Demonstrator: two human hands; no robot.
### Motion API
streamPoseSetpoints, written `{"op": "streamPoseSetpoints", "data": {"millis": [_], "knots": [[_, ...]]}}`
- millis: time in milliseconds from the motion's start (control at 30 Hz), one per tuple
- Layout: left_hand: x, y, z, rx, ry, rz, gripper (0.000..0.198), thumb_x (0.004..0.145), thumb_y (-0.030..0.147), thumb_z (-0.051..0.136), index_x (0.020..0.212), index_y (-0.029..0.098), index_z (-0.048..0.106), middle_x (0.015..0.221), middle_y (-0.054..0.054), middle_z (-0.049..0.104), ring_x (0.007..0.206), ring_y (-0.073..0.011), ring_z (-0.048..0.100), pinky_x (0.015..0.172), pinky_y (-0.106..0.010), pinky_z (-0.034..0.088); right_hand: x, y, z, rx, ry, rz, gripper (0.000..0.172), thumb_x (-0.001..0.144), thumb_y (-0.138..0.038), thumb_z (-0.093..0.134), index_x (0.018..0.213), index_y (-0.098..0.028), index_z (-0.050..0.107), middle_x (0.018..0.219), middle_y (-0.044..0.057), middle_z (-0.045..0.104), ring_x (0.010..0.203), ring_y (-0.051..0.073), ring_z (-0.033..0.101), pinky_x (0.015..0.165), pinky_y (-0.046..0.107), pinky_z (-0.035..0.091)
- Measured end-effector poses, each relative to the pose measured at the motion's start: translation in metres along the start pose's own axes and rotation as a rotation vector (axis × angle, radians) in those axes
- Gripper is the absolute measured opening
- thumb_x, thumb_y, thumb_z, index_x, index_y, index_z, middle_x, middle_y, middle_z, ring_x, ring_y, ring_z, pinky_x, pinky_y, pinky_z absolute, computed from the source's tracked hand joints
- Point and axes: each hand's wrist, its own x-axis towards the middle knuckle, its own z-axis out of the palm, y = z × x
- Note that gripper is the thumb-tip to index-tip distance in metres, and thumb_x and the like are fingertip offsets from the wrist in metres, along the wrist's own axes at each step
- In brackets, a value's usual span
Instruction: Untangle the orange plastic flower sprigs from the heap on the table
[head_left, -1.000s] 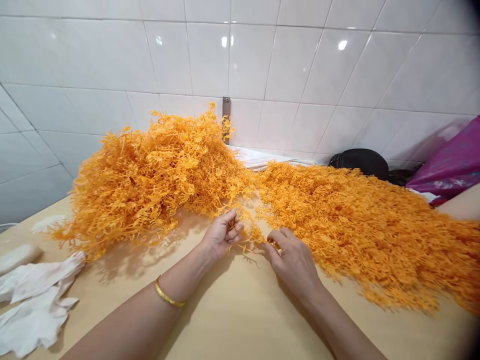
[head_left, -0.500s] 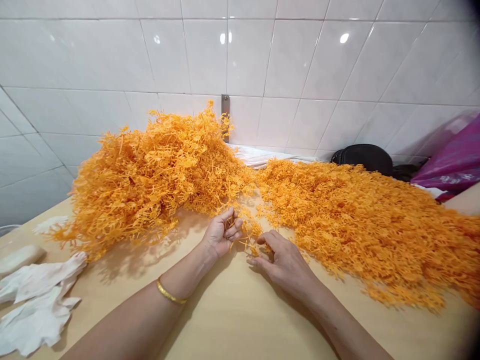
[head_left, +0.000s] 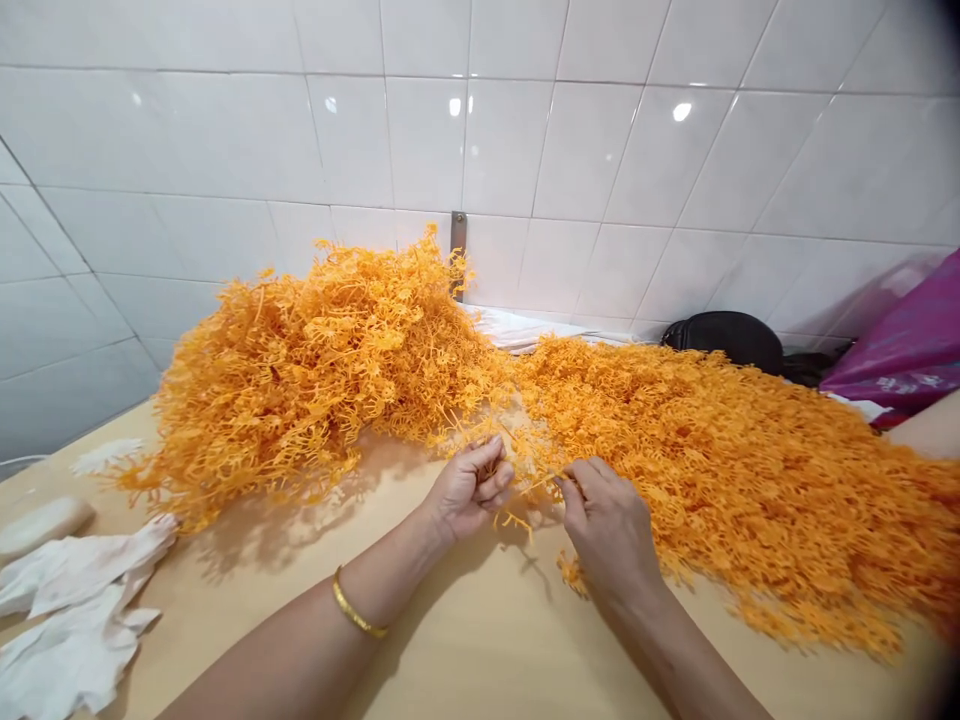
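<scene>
- orange sprigs, thin and branching, lie on the desk in two big masses: a tall heap on the left and a lower, wider spread running off to the right edge
- heap and spread meet near the middle, against the wall, and a gap of bare desk opens below that join, in front of the hands
- left hand, wearing a gold bangle on its wrist, sits at the lower edge of the heap, its grip closed, fingers curled around the end of a loose tuft of sprigs
- right hand sits just beside it at the edge of the spread, its grip closed too, thumb and fingers pinched on the same tuft, which stretches across between the two hands
- a few stray bits hang below the tuft, just off the left hand
- crumpled white gloves lie at the left of the desk, with a pale rounded block just behind them
- behind the spread, a black bag and a purple plastic bag rest against a white tile wall, which has a metal bracket fixed behind the heap
</scene>
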Motion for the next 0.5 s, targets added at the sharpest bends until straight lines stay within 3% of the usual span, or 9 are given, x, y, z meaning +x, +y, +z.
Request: {"op": "streamPoseSetpoints", "data": {"millis": [133, 267, 367, 500], "knots": [[-0.003, 0.002, -0.002, 0.050, -0.048, 0.015, 0.024, 0.075, 0.031, 0.050, 0.062, 0.016, 0.038, 0.038, 0.007, 0.038, 0.029, -0.0011, 0.012, 0.033, -0.015, 0.014, 0.011, 0.013, -0.001, -0.158, 0.029, 0.008, 0.019, 0.078, -0.018, 0.039, 0.060, -0.019, 0.045, 0.063, 0.003, 0.050, 0.053, 0.013, 0.040, 0.055, 0.027, 0.025], [-0.008, 0.006, -0.013, 0.079, -0.016, 0.035, 0.024, 0.075, 0.030, 0.050, 0.061, 0.017, 0.036, 0.037, 0.008, 0.038, 0.029, -0.0017, 0.011, 0.033, -0.015, 0.013, 0.031, 0.053, -0.021, -0.156, 0.094, 0.291, 0.025, 0.078, -0.031, 0.041, 0.057, -0.019, 0.045, 0.054, 0.002, 0.047, 0.047, 0.013, 0.038, 0.048, 0.025, 0.023], [-0.007, 0.008, -0.018, 0.066, -0.031, 0.034, 0.021, 0.076, 0.030, 0.047, 0.064, 0.017, 0.038, 0.038, 0.007, 0.040, 0.029, -0.0021, 0.012, 0.034, -0.016, 0.012, 0.040, 0.070, -0.032, -0.006, 0.028, 0.390, 0.024, 0.074, -0.039, 0.044, 0.063, -0.019, 0.050, 0.048, -0.001, 0.046, 0.045, 0.014, 0.041, 0.047, 0.025, 0.026], [-0.004, 0.010, -0.021, 0.080, -0.069, 0.022, 0.019, 0.077, 0.032, 0.045, 0.067, 0.016, 0.042, 0.038, 0.006, 0.042, 0.028, -0.0018, 0.011, 0.034, -0.016, 0.010, 0.038, 0.059, -0.021, 0.069, -0.116, 0.326, 0.023, 0.073, -0.033, 0.043, 0.083, -0.017, 0.058, 0.060, 0.003, 0.055, 0.054, 0.017, 0.050, 0.050, 0.026, 0.031]]}}
